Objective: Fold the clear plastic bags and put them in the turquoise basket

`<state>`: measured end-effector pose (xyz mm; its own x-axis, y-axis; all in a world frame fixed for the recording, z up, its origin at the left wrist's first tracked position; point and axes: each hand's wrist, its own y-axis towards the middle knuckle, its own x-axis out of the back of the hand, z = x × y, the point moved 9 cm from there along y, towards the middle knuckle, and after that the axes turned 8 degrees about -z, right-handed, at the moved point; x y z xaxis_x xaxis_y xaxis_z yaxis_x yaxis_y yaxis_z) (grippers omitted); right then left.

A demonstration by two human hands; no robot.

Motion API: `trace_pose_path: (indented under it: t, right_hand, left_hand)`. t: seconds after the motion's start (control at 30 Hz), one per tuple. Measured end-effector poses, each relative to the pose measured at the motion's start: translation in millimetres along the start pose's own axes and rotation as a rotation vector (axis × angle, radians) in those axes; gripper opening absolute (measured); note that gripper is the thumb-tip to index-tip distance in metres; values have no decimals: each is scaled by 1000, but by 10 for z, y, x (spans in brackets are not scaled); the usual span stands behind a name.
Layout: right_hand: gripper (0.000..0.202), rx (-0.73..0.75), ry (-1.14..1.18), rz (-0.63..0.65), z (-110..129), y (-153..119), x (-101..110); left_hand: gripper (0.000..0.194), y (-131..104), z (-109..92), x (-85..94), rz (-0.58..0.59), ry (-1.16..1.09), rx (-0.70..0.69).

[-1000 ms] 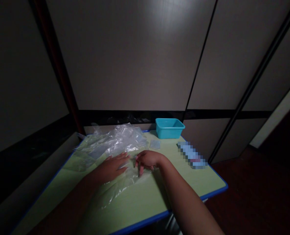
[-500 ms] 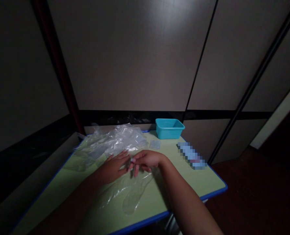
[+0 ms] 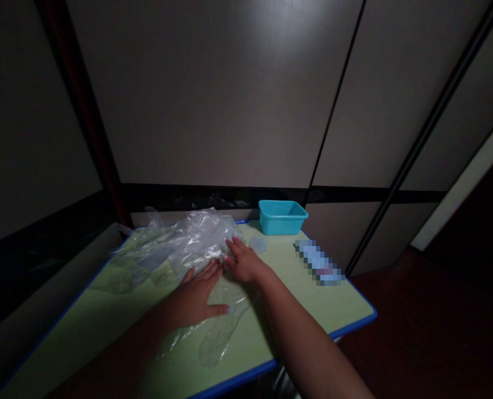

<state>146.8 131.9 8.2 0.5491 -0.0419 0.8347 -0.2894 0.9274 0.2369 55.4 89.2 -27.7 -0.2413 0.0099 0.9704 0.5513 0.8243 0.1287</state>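
Observation:
A clear plastic glove (image 3: 215, 343) lies on the light green table (image 3: 300, 310), partly under my hands. My left hand (image 3: 196, 296) rests flat on the clear plastic, fingers stretched forward and thumb spread to the right. Beside it, my right hand (image 3: 243, 261) reaches further forward with its fingers extended at the right front edge of a crumpled pile of clear plastic (image 3: 207, 230). Neither hand grips anything that I can see. What lies beneath the palms is hidden.
A turquoise plastic basket (image 3: 281, 219) stands at the back edge of the table. In front of it lies a small pale square (image 3: 258, 245). A blurred-out, light blue flat item (image 3: 319, 263) is at the right. Cabinet panels (image 3: 229, 111) rise behind the table.
My right hand has opened from a pinch near the left thumb and moved forward to the plastic pile. My left hand's thumb has spread out. The view has shifted slightly right.

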Motion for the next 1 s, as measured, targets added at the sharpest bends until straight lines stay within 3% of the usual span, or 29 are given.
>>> trace_pose_path:
  t: [0.17, 0.3, 0.53, 0.73, 1.0]
  right_hand:
    - [66, -30, -135, 158, 5, -84, -252]
    - [65, -66, -252, 139, -46, -92, -346]
    - [67, -97, -286, 54, -5, -131, -267]
    - [63, -18, -291, 79, 44, -206, -205]
    - [62, 61, -308, 75, -68, -362, -141]
  left_hand:
    - [87, -19, 164, 20, 15, 40, 156]
    - [87, -54, 234, -17, 47, 67, 163]
    - [79, -102, 382, 48, -5, 51, 247]
    - [90, -119, 351, 75, 33, 26, 253]
    - [100, -125, 362, 87, 27, -1, 275]
